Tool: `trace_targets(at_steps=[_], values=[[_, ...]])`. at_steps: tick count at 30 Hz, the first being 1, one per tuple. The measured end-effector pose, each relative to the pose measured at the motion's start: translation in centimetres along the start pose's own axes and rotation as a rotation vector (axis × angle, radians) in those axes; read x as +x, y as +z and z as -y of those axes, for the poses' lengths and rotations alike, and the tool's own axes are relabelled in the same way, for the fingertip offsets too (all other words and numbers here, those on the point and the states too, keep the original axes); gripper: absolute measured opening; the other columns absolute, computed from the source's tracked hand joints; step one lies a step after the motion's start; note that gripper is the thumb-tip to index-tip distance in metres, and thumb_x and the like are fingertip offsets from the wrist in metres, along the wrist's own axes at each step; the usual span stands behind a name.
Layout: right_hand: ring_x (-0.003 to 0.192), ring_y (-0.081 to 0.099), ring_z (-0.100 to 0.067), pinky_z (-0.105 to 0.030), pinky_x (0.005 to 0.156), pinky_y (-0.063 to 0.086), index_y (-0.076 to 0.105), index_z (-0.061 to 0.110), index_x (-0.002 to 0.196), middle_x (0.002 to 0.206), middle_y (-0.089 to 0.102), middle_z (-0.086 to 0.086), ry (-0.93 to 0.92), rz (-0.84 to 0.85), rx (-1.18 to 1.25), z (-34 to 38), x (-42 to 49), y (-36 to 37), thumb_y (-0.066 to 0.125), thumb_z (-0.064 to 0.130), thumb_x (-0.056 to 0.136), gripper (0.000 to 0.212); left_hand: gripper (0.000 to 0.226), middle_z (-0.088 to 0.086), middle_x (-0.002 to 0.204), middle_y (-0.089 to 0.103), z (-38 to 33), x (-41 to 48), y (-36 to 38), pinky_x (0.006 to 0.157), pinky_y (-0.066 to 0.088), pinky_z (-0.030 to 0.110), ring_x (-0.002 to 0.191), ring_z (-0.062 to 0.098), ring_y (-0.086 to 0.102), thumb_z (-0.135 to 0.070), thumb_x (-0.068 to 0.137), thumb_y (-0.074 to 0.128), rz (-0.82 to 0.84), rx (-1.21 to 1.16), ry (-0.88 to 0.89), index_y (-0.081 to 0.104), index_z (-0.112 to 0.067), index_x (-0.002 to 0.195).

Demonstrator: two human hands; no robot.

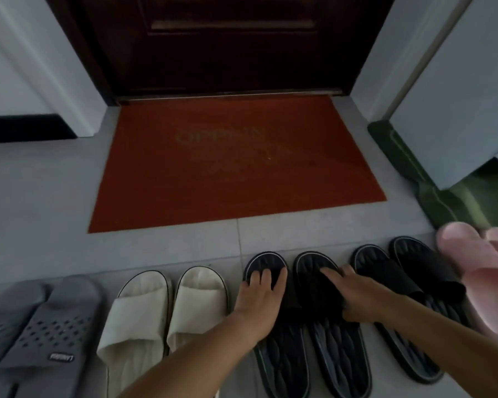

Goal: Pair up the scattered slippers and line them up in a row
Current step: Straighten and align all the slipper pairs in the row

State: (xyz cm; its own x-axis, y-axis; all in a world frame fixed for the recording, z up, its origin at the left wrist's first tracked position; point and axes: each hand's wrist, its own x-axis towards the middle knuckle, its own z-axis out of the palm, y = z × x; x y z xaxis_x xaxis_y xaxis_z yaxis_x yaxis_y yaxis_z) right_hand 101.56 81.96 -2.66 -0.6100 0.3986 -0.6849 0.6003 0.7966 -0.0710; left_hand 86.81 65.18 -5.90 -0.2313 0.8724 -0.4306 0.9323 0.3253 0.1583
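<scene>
A dark pair (305,320), in the row nearer than the red mat (236,165), is being squared up: the left hand (259,300) and right hand (357,297) are pressed flat, fingers spread, one per slipper, nothing gripped. Next, judged: toes nudged level with the white pair (167,308)

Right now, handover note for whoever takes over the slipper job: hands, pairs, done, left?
Left hand: flat on the left slipper of the middle dark navy pair, not gripping.
Right hand: flat on that pair's right slipper.
Row along the tile edge, left to right: grey perforated pair, cream pair, middle navy pair, second navy pair, pink pair.
Done: all five pairs matched and side by side.
Left: square up the middle navy pair; the pink pair looks angled and partly out of frame, so check it.
</scene>
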Motion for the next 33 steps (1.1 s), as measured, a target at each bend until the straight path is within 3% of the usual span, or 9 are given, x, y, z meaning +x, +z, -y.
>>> trace_targets(at_steps=[8,18,33], values=[[0.103,0.059,-0.035,-0.035,0.083,0.050,0.007,0.034,0.146,0.132,0.031,-0.009,-0.099,-0.060,0.068,0.1,0.5,1.4,0.066,0.029,0.068,0.099,0.098,0.020,0.146,0.016,1.0,-0.8,1.0,0.102,0.036,0.047,0.127,0.039,0.027,-0.007,0.079,0.060,-0.028,0.010,0.009,-0.007,-0.017,0.149],[0.104,0.058,-0.036,-0.039,0.087,0.051,0.012,0.033,0.144,0.128,0.033,-0.008,-0.076,-0.045,0.108,0.1,0.5,1.0,0.070,0.032,0.066,0.097,0.092,0.012,0.144,0.024,1.8,-0.8,2.6,0.099,0.037,0.044,0.126,0.034,0.030,-0.012,0.080,0.056,-0.127,0.026,0.031,-0.006,-0.022,0.148],[0.106,0.057,-0.039,-0.042,0.088,0.051,0.013,0.030,0.143,0.128,0.035,-0.010,-0.055,-0.070,0.154,0.8,0.7,1.0,0.072,0.033,0.065,0.098,0.096,0.009,0.143,0.024,2.4,-0.8,2.6,0.096,0.042,0.043,0.127,0.033,0.030,-0.012,0.079,0.060,-0.135,0.034,0.012,-0.005,-0.027,0.147]])
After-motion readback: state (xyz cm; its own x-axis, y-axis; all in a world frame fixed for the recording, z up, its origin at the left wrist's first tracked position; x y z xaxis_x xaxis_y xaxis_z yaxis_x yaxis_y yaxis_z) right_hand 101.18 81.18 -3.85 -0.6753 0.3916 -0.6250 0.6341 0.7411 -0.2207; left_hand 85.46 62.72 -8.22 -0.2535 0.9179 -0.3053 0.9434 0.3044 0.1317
